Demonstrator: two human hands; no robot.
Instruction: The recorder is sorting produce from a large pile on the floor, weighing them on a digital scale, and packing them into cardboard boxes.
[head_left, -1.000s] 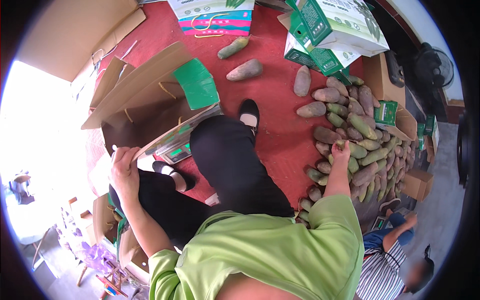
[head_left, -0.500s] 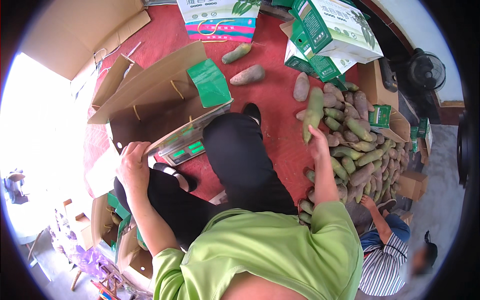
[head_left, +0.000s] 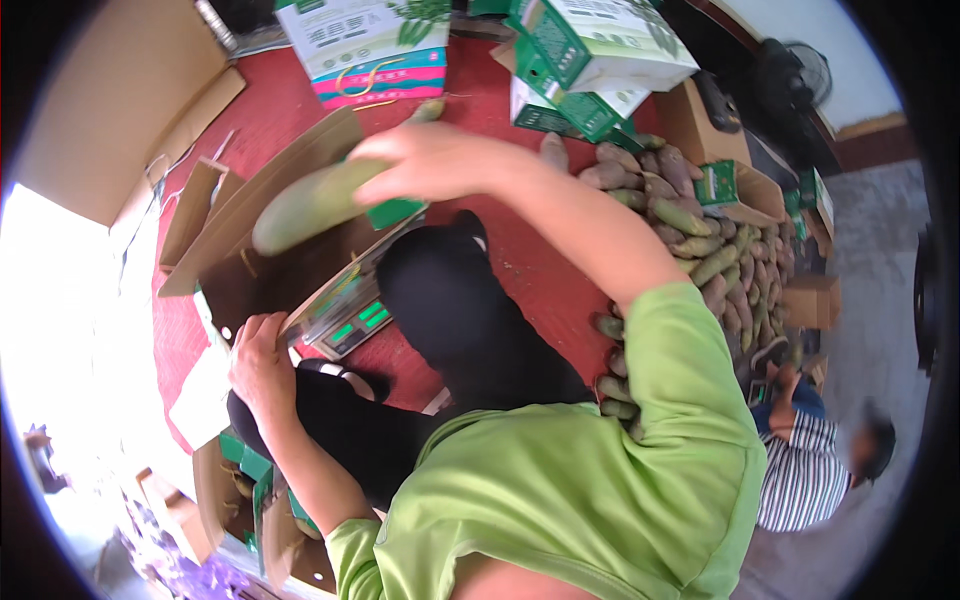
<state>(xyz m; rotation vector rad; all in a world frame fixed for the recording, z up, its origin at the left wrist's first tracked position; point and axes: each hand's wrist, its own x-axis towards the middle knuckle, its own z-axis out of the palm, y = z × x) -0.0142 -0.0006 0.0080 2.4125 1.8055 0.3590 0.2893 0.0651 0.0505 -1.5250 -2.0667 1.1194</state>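
My right hand [head_left: 415, 165] grips one end of a long green radish [head_left: 305, 208], blurred by motion. The radish hangs over an open cardboard carton [head_left: 235, 290] with green flaps and yellow cord handles. My left hand [head_left: 258, 360] pinches the carton's near corner and rim. The carton rests on a digital scale [head_left: 345, 335] with lit green displays, beside my knees. Behind my right wrist, another radish [head_left: 428, 110] on the red floor covering is partly hidden. The carton's inner bottom is mostly dark.
A big heap of green and purplish radishes [head_left: 720, 265] lies to my right. Past it a person in a striped shirt [head_left: 805, 475] crouches. White-and-green cartons [head_left: 600, 50] and a printed gift box [head_left: 375, 60] stand at the far side. More open cartons [head_left: 215, 490] are at lower left.
My right hand has swung left from the heap to above the carton, carrying the green radish. My left hand stays on the carton rim. The view has shifted slightly right.
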